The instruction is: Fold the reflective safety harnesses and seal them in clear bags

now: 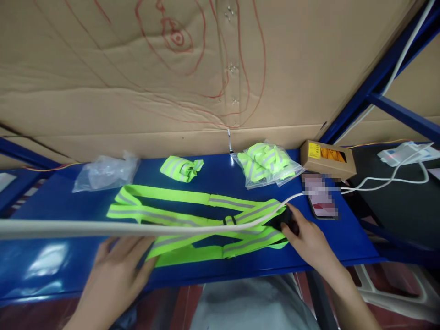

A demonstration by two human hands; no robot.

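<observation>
A fluorescent yellow-green reflective vest point(185, 256) made of elastic straps with grey stripes lies stretched out on the blue table point(92, 211). My left hand point(125, 261) grips the near left part of its straps between thumb and fingers; the white cable crosses over the fingertips and partly hides them. At the right end, my right hand point(305, 233) has its thumb and fingers closed around a dark part of the vest where the straps meet. Small black sliders point(229, 220) sit on one strap near the middle.
A rolled reflective vest point(182, 168) and a bagged one point(266, 162) lie behind, with a crumpled clear bag point(108, 172) at left. A phone point(319, 197) and an open-fronted cardboard box point(328, 158) are at right. A white cable point(85, 228) runs across the view.
</observation>
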